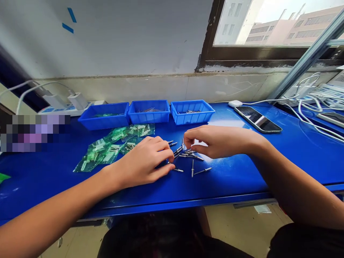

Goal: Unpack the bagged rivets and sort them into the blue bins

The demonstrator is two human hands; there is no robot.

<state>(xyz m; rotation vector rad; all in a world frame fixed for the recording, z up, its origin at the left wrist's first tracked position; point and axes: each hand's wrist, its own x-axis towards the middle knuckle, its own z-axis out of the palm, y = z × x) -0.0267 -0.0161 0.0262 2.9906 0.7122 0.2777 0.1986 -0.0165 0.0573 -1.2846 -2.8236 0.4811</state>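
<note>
A small pile of metal rivets lies on the blue table between my hands. My left hand rests knuckles-up on the table with its fingers curled and their tips at the left side of the pile; whether it holds anything is hidden. My right hand hovers over the right side of the pile, fingers bent and thumb and forefinger pinched together over the rivets. Several green plastic bags with small parts lie just left of my left hand.
Three blue bins stand in a row at the back by the wall, with a few parts inside. A phone lies at the right with white cables and a charger. A power strip with plugs sits at the back left.
</note>
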